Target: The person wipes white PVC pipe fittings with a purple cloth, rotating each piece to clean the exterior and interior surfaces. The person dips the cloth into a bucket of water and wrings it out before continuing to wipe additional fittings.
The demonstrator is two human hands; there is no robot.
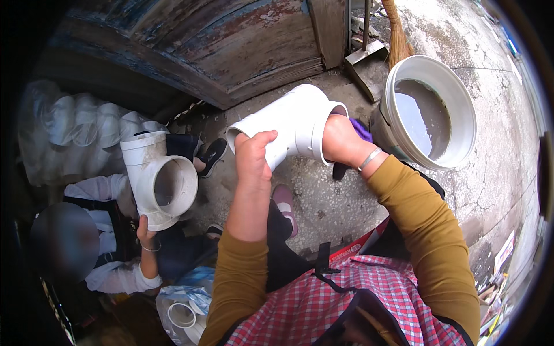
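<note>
A white plastic pipe tee (281,116) is held up in front of me in both hands. My left hand (253,151) grips the rim of its lower left opening, the thumb on the outer wall and the fingers inside. My right hand (344,138) reaches into the right-hand opening; its fingers are hidden in the pipe. A purple cloth (360,129) shows just behind the right wrist, which wears a silvery bangle. To the left, a co-worker's hand (145,231) supports another white pipe tee (140,173) with dirt on its surface.
A white bucket of murky water (428,125) stands at the right, near a metal dustpan (368,65) and a straw broom (396,39). A worn wooden door (259,47) rises ahead. Bagged white fittings (86,125) lie far left beside the seated co-worker; another bagged pipe piece (181,315) is lower left.
</note>
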